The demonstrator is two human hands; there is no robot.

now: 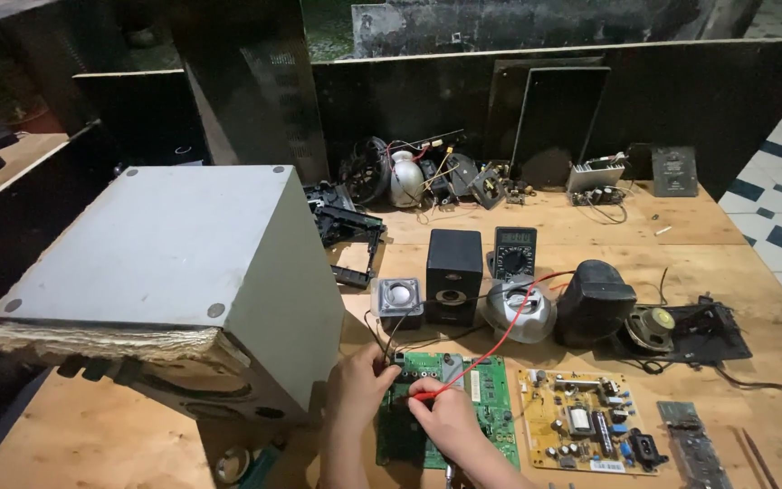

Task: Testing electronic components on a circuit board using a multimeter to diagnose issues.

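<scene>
A green circuit board (491,398) lies on the wooden table near the front edge. My left hand (359,385) rests at the board's top left corner, fingers pinched on a thin dark probe tip there. My right hand (450,421) lies over the middle of the board and holds a red probe (425,396) against it. The probe's red wire (509,330) runs up to a black multimeter (513,252) standing behind the board.
A large grey speaker cabinet (174,281) lies on its side at the left. A yellow circuit board (581,430) sits right of the green one. Small black speakers (452,276), a loose speaker cone (649,328) and electronic parts (427,177) crowd the table's back.
</scene>
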